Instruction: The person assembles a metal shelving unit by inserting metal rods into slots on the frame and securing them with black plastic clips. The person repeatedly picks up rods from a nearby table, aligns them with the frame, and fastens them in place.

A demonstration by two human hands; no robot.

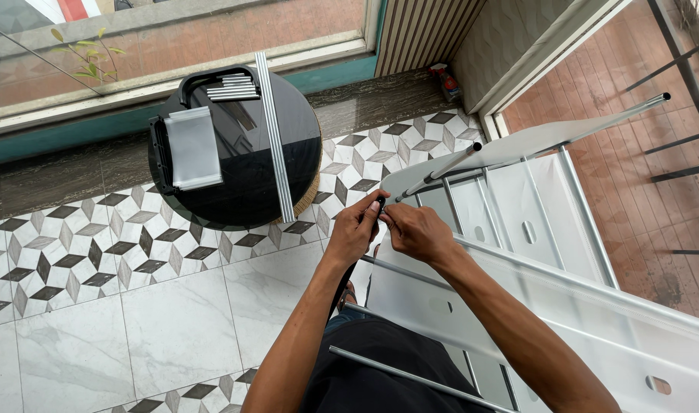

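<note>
- Left hand pinches a small black cap at the end of a metal rod, fingers closed on it.
- Right hand meets it, fingertips curled shut at the same cap.
- The rod belongs to a white rack lying tilted before the person.
- Round black table with spare tubes stands beyond.

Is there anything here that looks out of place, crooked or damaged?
Nothing looks damaged or spilled. One oddity: a long metal rail lies across the round black table, overhanging its rim at both ends. Both hands, left hand and right hand, meet at a rod end on the white rack.
</note>
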